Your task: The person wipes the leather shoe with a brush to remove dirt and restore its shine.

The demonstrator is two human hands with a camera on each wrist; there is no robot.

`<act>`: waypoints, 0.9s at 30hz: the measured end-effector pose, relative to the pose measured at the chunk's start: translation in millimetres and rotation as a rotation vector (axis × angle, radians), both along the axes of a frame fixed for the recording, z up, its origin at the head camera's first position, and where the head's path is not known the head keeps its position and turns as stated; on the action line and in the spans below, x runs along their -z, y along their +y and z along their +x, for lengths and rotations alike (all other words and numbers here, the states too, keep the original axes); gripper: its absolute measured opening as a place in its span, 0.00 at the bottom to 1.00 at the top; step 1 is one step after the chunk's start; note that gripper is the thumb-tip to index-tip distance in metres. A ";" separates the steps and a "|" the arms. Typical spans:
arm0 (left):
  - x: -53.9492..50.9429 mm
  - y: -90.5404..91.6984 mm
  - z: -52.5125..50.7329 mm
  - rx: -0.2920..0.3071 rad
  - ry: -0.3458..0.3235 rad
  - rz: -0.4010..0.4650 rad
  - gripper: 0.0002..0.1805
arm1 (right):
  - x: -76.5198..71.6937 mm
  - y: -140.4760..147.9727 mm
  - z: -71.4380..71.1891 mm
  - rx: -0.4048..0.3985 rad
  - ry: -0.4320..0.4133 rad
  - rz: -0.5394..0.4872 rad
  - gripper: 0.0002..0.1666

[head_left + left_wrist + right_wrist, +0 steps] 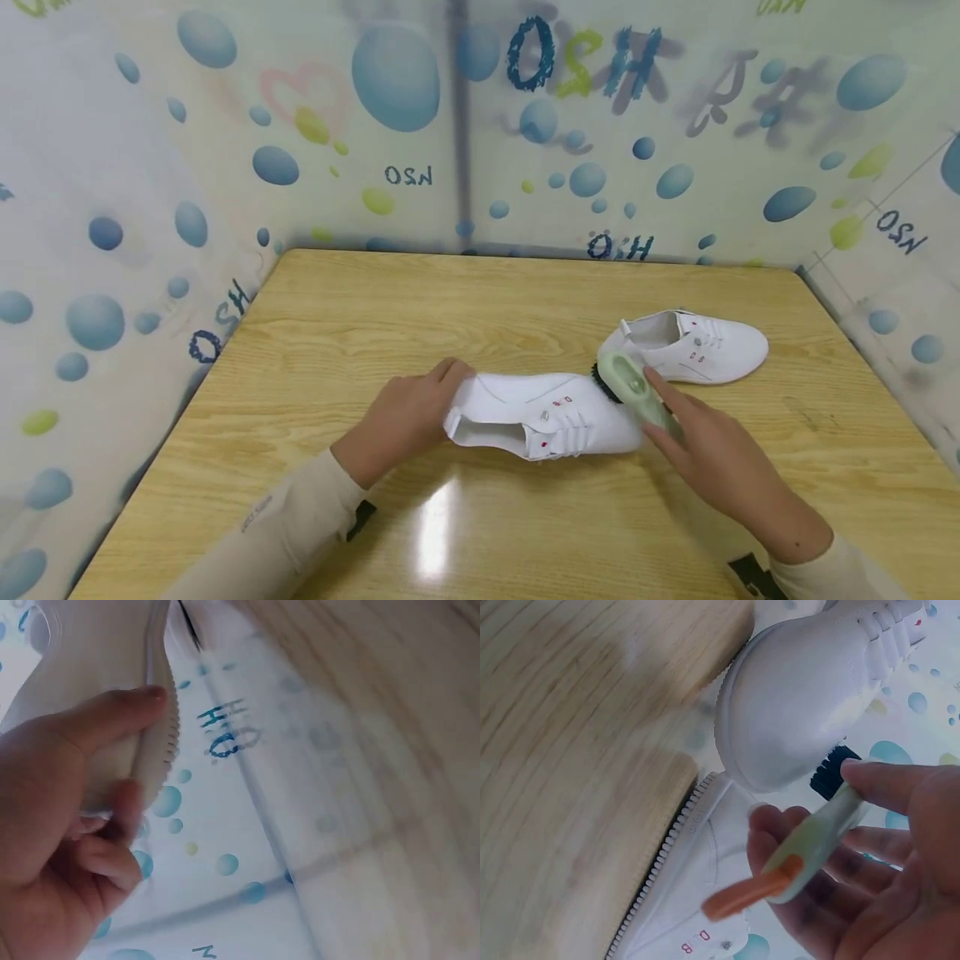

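Note:
A white lace-up shoe (498,398) is held tilted above the wooden table. At its heel my left hand (408,414) grips it; the left wrist view shows the thumb on the sole edge (157,750). A pale green brush (637,387) is pinched between the thumb and fingers of my right hand (723,458). Its black bristles (831,772) are at the shoe's toe; whether they touch is hard to tell. In the right wrist view, the brush's handle ends in an orange tip (742,896).
A second white shoe (723,354) stands on the wooden table (420,308) just behind the brush, toe to the right. Walls (390,208) printed with blue and green bubbles enclose the table's back and sides.

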State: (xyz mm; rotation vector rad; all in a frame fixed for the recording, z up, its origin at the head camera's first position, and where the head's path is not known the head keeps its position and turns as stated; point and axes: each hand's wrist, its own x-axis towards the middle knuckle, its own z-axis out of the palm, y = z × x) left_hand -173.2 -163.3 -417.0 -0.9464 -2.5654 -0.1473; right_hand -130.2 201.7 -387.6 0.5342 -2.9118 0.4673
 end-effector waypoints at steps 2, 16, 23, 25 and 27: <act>-1.5 0.7 0.6 0.033 -0.083 0.033 0.37 | 0.8 0.2 -0.1 -0.009 -0.007 -0.026 0.41; -1.1 -19.2 -5.7 0.214 -0.702 0.232 0.40 | -4.5 3.3 10.5 -0.074 -0.023 -0.041 0.41; -2.4 -19.6 -8.5 0.188 -0.742 0.294 0.23 | -12.6 -0.9 13.8 -0.149 0.073 0.061 0.43; -2.4 -19.4 -8.6 0.164 -0.714 0.275 0.21 | -12.7 -6.6 12.8 -0.185 0.120 0.075 0.43; -2.4 -19.6 -8.5 0.145 -0.691 0.257 0.21 | -11.9 -14.8 10.9 -0.216 0.166 0.096 0.44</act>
